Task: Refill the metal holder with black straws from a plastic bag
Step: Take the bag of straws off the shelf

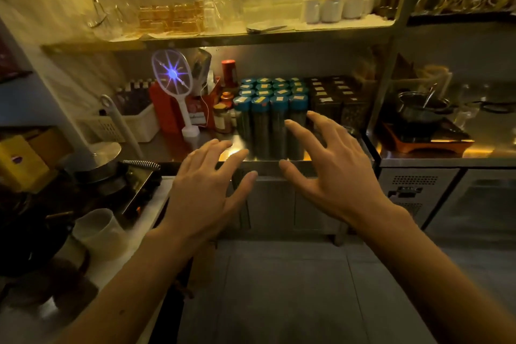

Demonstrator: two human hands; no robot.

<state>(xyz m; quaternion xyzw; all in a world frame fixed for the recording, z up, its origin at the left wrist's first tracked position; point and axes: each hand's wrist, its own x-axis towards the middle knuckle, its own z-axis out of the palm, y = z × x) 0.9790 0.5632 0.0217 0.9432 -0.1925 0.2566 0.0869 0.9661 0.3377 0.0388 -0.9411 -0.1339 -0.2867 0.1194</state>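
Before the steel counter (159,148), left hand (206,190) and right hand (335,176) hovered spread and empty, probably searching in the gloom.

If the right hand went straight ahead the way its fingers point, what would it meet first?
Most likely the front row of blue-lidded canisters standing on the steel counter. The right hand is open, and its spread fingers aim at them. Depth is unclear from this one view, so I cannot tell how far off they are.
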